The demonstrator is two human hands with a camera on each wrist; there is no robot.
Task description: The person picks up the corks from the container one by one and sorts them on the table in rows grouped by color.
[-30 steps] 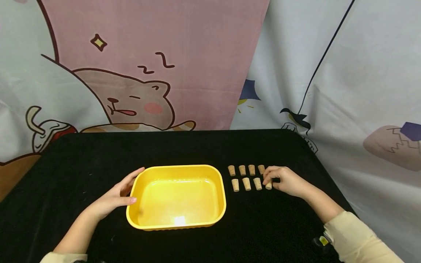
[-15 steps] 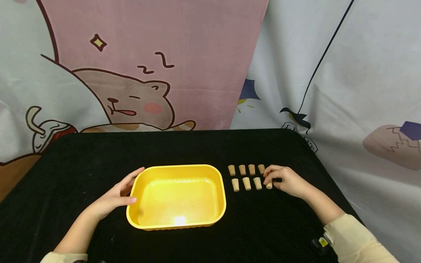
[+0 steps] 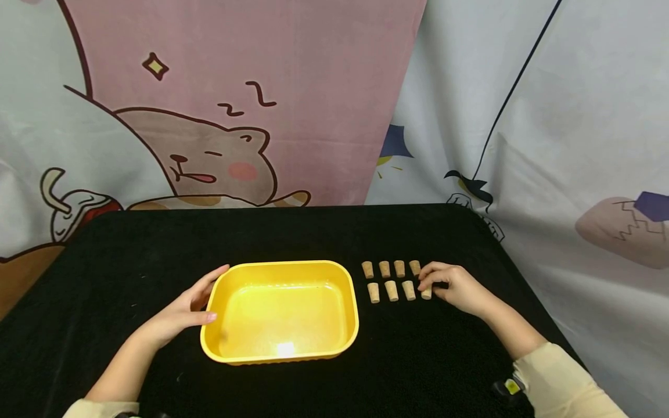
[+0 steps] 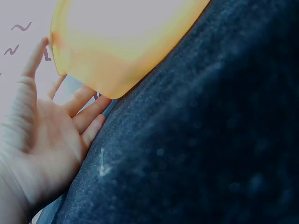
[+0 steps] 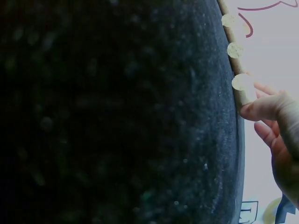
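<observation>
In the head view a yellow plastic basin (image 3: 279, 313) stands on a black cloth. My left hand (image 3: 177, 316) lies along its left end, the thumb at the rim and the other fingers stretched along the outer wall. The left wrist view shows these fingers (image 4: 84, 100) fairly straight against the basin (image 4: 117, 60). Right of the basin, tapered corks lie in two rows. My right hand (image 3: 457, 288) pinches the rightmost cork (image 3: 426, 292) of the near row between thumb and fingers. That cork (image 5: 244, 86) shows its round end in the right wrist view.
Nearest the held cork is another near-row cork (image 3: 409, 290); behind it lies a far-row cork (image 3: 415, 267). The black cloth (image 3: 292, 232) covers the table. A printed curtain (image 3: 324, 116) hangs behind it and along the right side.
</observation>
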